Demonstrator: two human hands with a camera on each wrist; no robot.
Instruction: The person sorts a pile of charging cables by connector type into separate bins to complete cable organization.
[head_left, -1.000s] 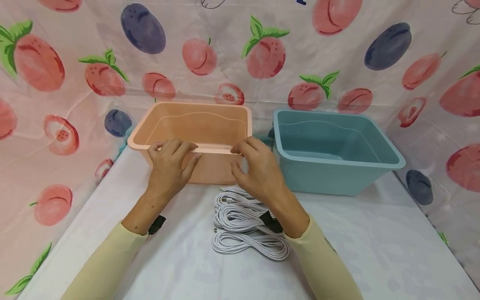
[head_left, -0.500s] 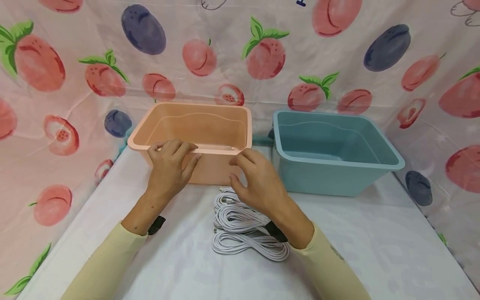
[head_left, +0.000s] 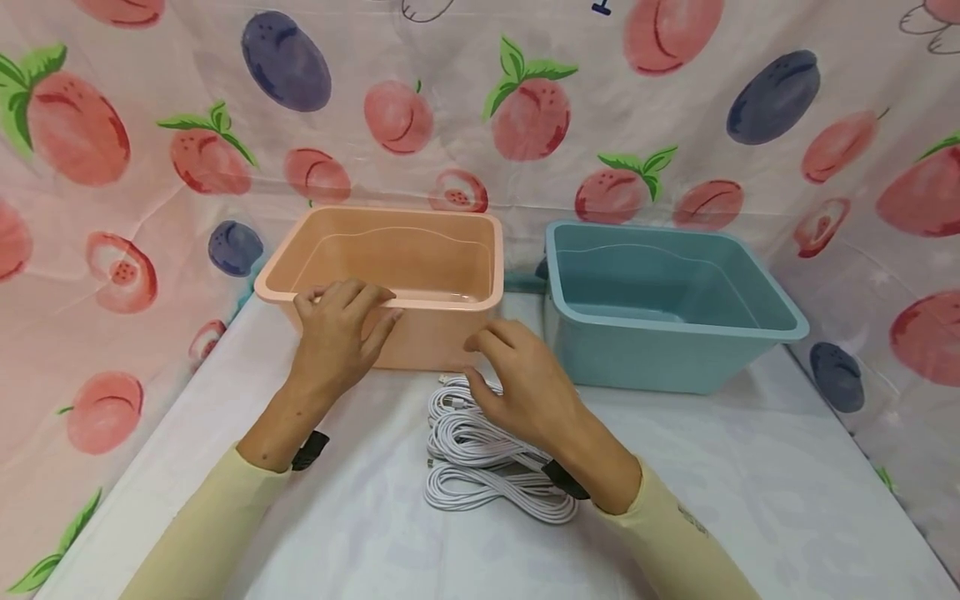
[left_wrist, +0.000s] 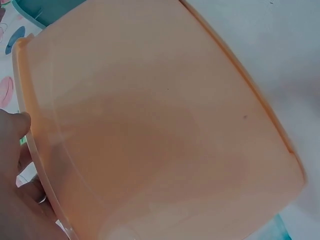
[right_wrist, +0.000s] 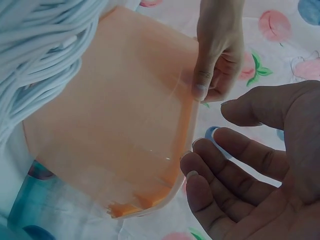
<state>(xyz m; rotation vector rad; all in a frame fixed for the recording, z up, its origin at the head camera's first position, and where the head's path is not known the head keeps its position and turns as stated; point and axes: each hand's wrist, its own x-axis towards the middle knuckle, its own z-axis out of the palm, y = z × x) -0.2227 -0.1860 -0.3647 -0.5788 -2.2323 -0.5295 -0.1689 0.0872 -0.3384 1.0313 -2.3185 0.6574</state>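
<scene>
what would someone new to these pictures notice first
Probably the orange bin at left and the teal bin at right, side by side before a bold fruit-print cloth. Next, perhaps, the hands: the left hand grips the orange bin's near rim, while the right hand, holding nothing, is near the white cables in front.

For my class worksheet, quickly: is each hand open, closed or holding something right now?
Left hand: holding the near rim of the peach-orange, rectangular plastic bin.
Right hand: open, holding nothing.
</scene>
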